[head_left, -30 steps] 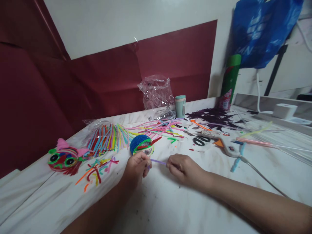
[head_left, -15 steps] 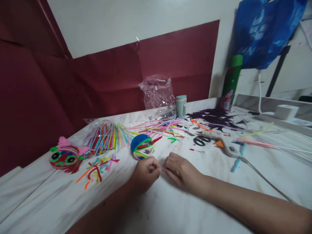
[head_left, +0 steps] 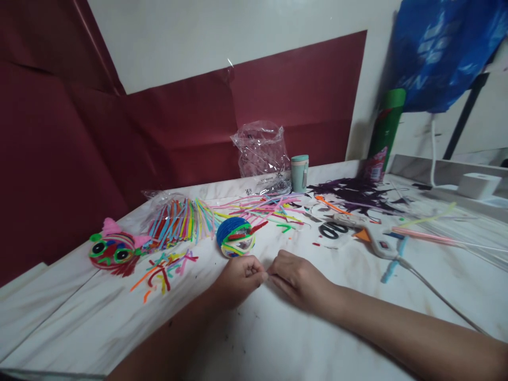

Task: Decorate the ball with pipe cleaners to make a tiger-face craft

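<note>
both sets of fingertips meet over the white table (head_left: 278,338), left hand (head_left: 238,280) curled in a tight pinch, right hand (head_left: 297,278) pinched narrow too, what i grip too small to tell, striped ball (head_left: 235,238) just behind my left hand, glue gun (head_left: 377,243) well off right

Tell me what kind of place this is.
Probably a home craft table. A bundle of coloured pipe cleaners lies spread out, a glue gun with its cord sits on the white tabletop, and a pipe-cleaner animal face that looks finished rests nearby.
</note>
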{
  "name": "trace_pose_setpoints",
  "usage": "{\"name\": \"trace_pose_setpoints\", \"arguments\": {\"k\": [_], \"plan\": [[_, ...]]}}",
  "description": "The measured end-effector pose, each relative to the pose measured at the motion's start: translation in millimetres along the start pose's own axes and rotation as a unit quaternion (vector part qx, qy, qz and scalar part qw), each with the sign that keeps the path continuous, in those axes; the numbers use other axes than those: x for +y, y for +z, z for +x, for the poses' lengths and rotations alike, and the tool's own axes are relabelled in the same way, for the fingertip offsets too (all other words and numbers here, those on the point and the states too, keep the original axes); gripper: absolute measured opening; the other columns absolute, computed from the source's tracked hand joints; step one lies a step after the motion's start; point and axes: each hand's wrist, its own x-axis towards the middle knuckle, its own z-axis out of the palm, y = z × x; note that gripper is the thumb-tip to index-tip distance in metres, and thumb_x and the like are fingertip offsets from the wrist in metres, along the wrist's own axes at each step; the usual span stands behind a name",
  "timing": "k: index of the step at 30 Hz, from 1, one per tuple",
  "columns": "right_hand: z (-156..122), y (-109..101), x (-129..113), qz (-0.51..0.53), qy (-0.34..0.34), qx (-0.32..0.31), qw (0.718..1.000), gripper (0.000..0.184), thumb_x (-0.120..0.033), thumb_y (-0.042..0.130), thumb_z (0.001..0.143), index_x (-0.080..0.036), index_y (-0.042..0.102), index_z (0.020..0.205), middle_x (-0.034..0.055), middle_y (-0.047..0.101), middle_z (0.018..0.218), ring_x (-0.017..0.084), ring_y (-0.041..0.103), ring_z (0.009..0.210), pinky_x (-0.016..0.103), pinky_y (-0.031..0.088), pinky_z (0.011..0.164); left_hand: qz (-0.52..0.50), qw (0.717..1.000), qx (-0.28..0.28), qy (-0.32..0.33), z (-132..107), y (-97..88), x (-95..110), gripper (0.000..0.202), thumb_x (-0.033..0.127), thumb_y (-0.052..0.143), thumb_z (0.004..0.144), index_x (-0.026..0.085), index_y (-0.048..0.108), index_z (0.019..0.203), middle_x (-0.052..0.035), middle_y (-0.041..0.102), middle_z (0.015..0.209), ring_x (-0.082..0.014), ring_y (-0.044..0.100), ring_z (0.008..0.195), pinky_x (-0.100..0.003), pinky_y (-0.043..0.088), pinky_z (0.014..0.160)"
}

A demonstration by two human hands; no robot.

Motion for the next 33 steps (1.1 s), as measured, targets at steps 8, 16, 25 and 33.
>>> {"name": "trace_pose_setpoints", "arguments": {"k": [8,16,25,33], "plan": [[0,-1,-4,0.006,0.005,0.000,1.000,0.025,-0.016,0.040,0.091,-0.017,0.061,0.077,0.0075,0.062,0.068,0.018,0.055,0.067,0.028,0.044,0.059,0.060,0.997,-0.018,0.040,-2,-4.4,-2,0.020,0.033,0.055,0.069,0.018,0.049,0.057,0.0054,0.040,0.052,-0.0099,0.035,0.053,-0.022,0.025,0.050],[1,-1,0,0.042,0.078,0.018,0.996,0.018,-0.016,0.047,0.089,-0.016,0.064,0.085,0.0072,0.065,0.075,0.018,0.059,0.072,0.028,0.046,0.065,0.050,0.999,0.014,0.012,-1,-3.6,4,0.021,0.036,0.052,0.068,0.019,0.048,0.058,0.0053,0.041,0.050,-0.0100,0.035,0.049,-0.023,0.025,0.047],[2,-7,4,0.092,0.163,0.024,0.982,0.021,-0.020,0.046,0.087,-0.017,0.064,0.076,0.0050,0.064,0.070,0.016,0.057,0.067,0.027,0.044,0.062,0.078,0.964,0.224,0.119,-1,-13.3,-2,0.040,0.037,0.059,0.074,0.019,0.036,0.046,0.0049,0.036,0.048,-0.0095,0.035,0.051,-0.022,0.030,0.052],[27,10,39,0.256,0.345,0.064,0.901,0.019,-0.028,0.059,0.074,-0.017,0.059,0.058,-0.0034,0.053,0.053,0.012,0.048,0.054,0.025,0.038,0.055,-0.033,0.927,0.372,0.019,13,-44.1,-10,0.080,0.025,0.083,0.050,0.022,0.050,0.122,-0.0095,0.048,0.130,-0.0260,0.049,0.118,-0.034,0.039,0.097]]}}
